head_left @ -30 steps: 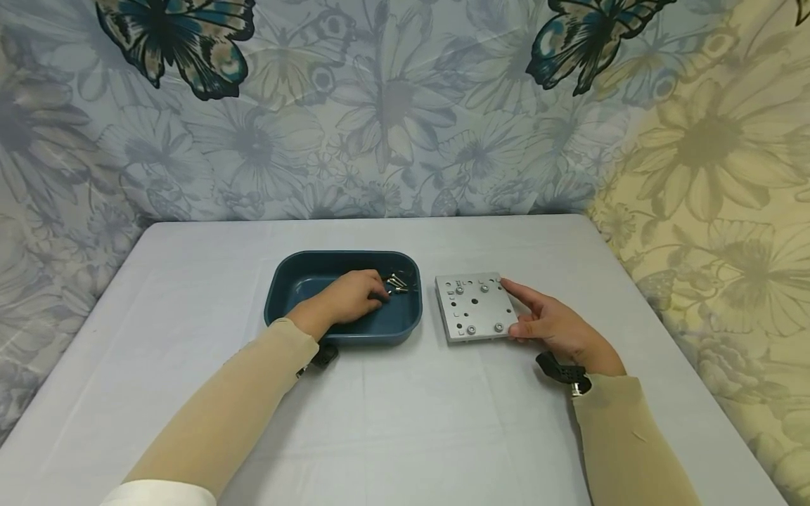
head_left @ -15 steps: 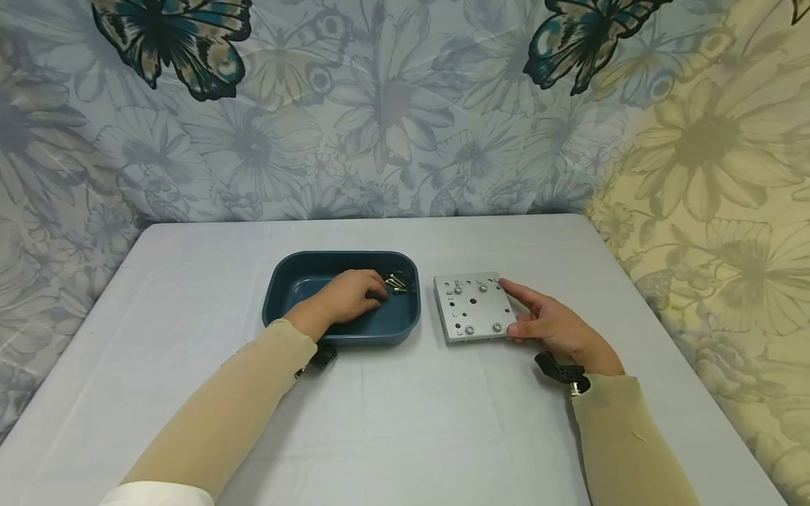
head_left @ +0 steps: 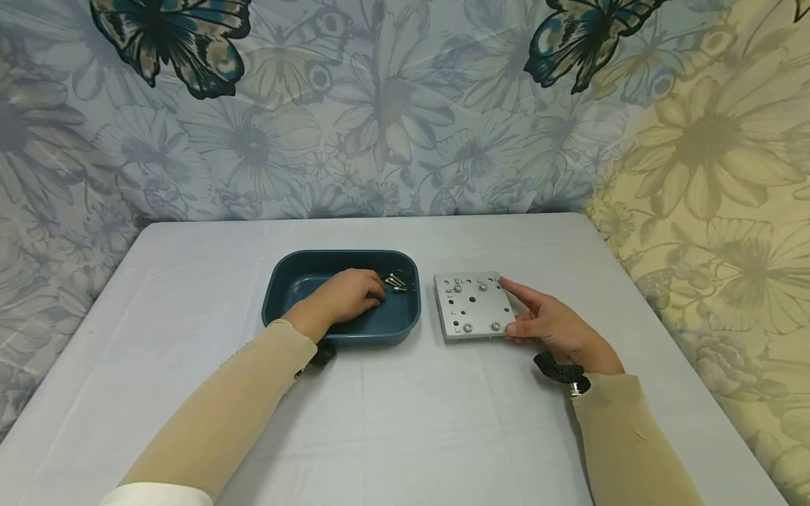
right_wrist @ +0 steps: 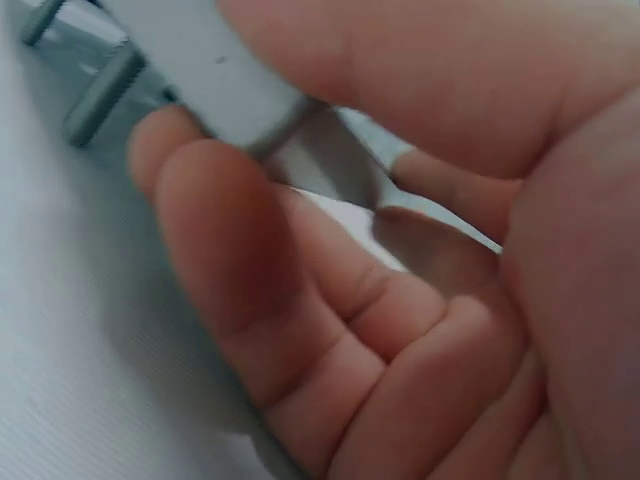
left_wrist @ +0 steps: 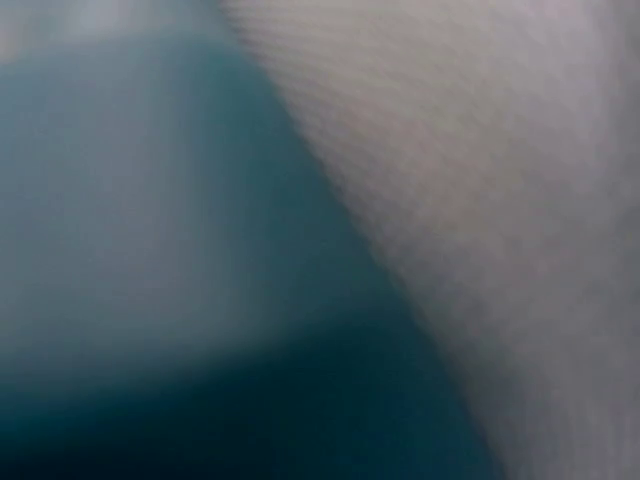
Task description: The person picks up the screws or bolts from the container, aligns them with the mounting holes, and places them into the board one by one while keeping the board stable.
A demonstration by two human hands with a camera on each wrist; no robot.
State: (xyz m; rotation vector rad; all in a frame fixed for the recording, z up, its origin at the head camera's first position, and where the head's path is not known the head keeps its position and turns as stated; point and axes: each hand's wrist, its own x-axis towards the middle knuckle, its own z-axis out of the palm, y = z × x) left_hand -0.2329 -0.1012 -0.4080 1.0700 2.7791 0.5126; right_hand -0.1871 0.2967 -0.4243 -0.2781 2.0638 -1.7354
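Note:
My left hand (head_left: 346, 295) is inside the dark blue tray (head_left: 287, 266), fingers bent downward. Its fingertips are hidden, so whether they pinch anything cannot be told. Several screws (head_left: 395, 282) lie just right of those fingers. My right hand (head_left: 557, 325) grips the right edge of a square silver metal plate (head_left: 484, 309), thumb on the near corner and index finger along the far one. Holes and several screw heads mark the plate's top. In the right wrist view, screw shanks (right_wrist: 103, 92) stick out beneath the plate (right_wrist: 205, 75), and curled fingers support it from below.
A white cloth (head_left: 405, 414) covers the table. The tray stands left of the plate with a narrow gap between them. Patterned fabric (head_left: 392, 112) hangs behind the table. The left wrist view is blurred, showing the tray's blue wall (left_wrist: 230, 220) and a sleeve or skin.
Almost nothing differs. The plate's near edge has lifted very slightly in my right hand. My left hand stays in the tray with barely any shift.

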